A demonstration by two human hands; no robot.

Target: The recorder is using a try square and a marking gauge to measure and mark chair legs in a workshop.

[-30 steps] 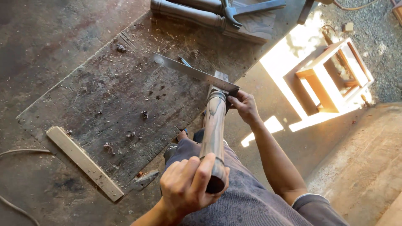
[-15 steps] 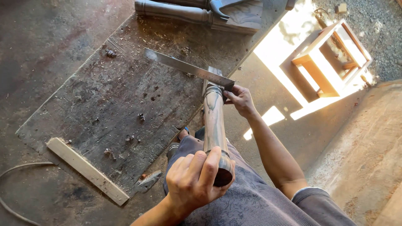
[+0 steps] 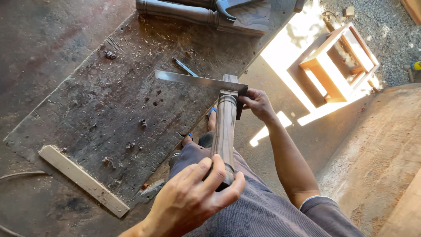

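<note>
— Where's the turned wooden leg (image 3: 224, 131)?

— Lying lengthwise over the person's lap, its near end gripped by the left hand (image 3: 190, 199), fingers (image 3: 215, 173) curled tight around it. The far end points away toward the dark counter (image 3: 109, 101).

— And the other hand?

— The right hand (image 3: 258, 103) pinches a metal try square (image 3: 199, 81) against the leg's far end, fingers closed on the square's stock. The blade runs out to the left of those fingers, over the counter.

— What's around them?

— Just beyond the blade lies a blue-tipped pencil (image 3: 184, 66). Farther out, at the counter's far edge, another turned leg (image 3: 184, 12) with a clamp (image 3: 226, 8) on it. Well to the left of the left hand's fingers sits a pale wooden strip (image 3: 81, 179), with shavings scattered over the counter. To the right of the right hand's fingers, a small wooden frame (image 3: 337, 61) stands in sunlight on the floor.

— Anything blocking?

— The left hand covers the leg's near end.
</note>
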